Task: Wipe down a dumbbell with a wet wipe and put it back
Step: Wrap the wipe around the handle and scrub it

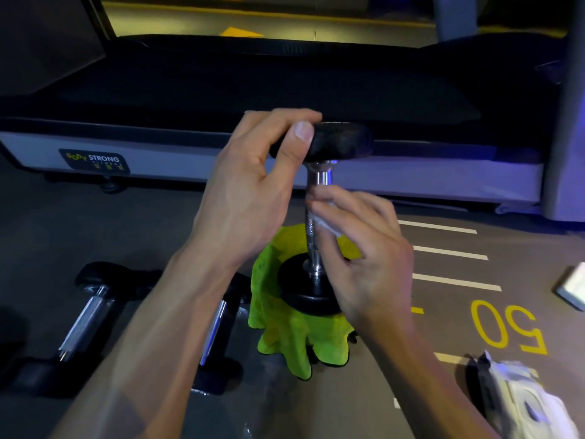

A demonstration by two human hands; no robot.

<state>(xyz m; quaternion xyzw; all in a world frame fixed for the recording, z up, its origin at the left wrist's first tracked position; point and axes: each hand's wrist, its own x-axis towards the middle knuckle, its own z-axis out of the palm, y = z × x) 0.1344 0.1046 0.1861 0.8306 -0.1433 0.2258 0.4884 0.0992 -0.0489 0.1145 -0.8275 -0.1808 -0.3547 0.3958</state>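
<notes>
A black dumbbell point(319, 175) with a chrome handle stands upright on its lower head, on a lime green cloth point(285, 334) on the floor. My left hand point(253, 191) grips the top head, thumb on its rim. My right hand point(364, 248) holds a white wet wipe point(326, 224) wrapped against the middle of the knurled handle.
Two more dumbbells point(85, 318) lie on the floor at the left, one partly under my left forearm. A treadmill base point(158, 156) runs across behind. A pack of wipes point(519, 397) lies at the lower right, and a white object point(573, 286) sits at the right edge.
</notes>
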